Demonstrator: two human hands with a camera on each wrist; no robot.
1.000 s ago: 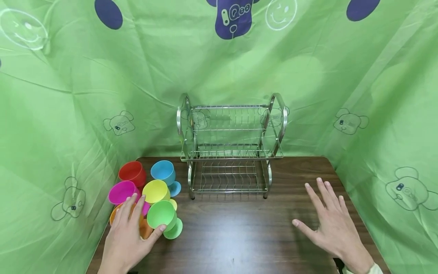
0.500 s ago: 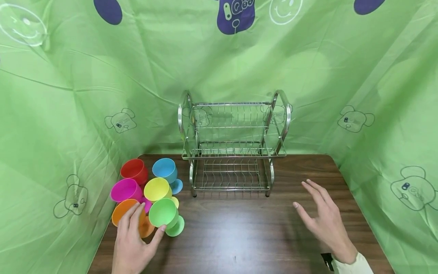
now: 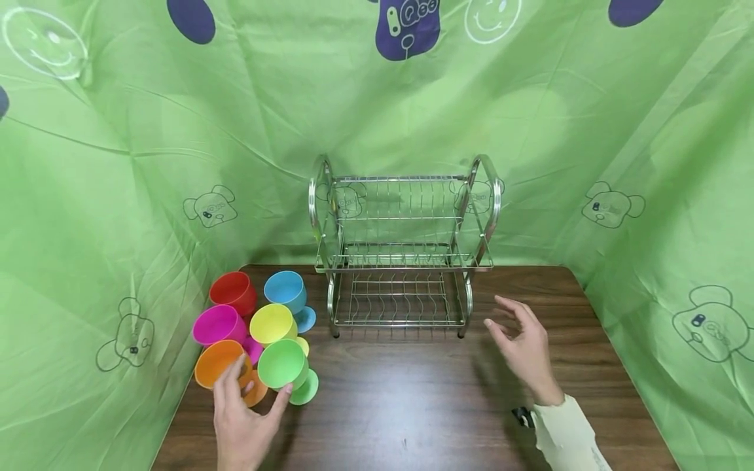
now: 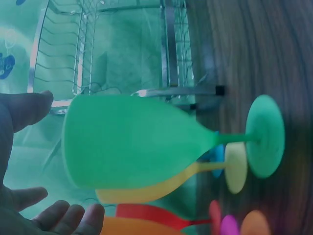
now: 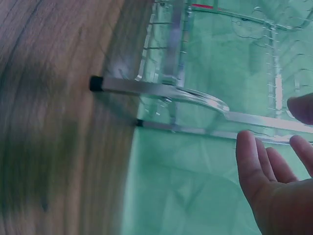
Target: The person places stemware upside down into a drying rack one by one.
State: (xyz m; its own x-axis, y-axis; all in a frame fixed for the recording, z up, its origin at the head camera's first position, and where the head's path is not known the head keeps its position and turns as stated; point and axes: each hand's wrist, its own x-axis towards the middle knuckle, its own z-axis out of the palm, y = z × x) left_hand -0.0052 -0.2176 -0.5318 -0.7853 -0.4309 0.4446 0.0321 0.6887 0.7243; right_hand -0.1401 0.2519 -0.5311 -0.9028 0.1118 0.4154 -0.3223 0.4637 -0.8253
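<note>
In the head view my left hand (image 3: 244,412) hovers over the near side of the cup cluster, thumb and fingers apart. It is closest to a green goblet (image 3: 283,364) and an orange goblet (image 3: 215,366). The left wrist view has the green goblet (image 4: 132,142) upright, with a gap between it and the thumb and fingertips. Behind stand a yellow goblet (image 3: 273,325), a magenta one (image 3: 218,325), a red one (image 3: 232,292) and a blue one (image 3: 285,291). My right hand (image 3: 527,350) is in the air right of the metal dish rack (image 3: 400,325), holding nothing, fingers loosely bent.
The two-tier rack stands at the back middle of the dark wooden table (image 3: 400,405). Green printed cloth (image 3: 265,131) hangs close behind the table and along both sides. The goblets crowd the table's left edge.
My right hand has moved left toward the rack, and its fingers have bent. My left hand has drawn back slightly and shifted right near the green goblet. The goblets have stayed in place.
</note>
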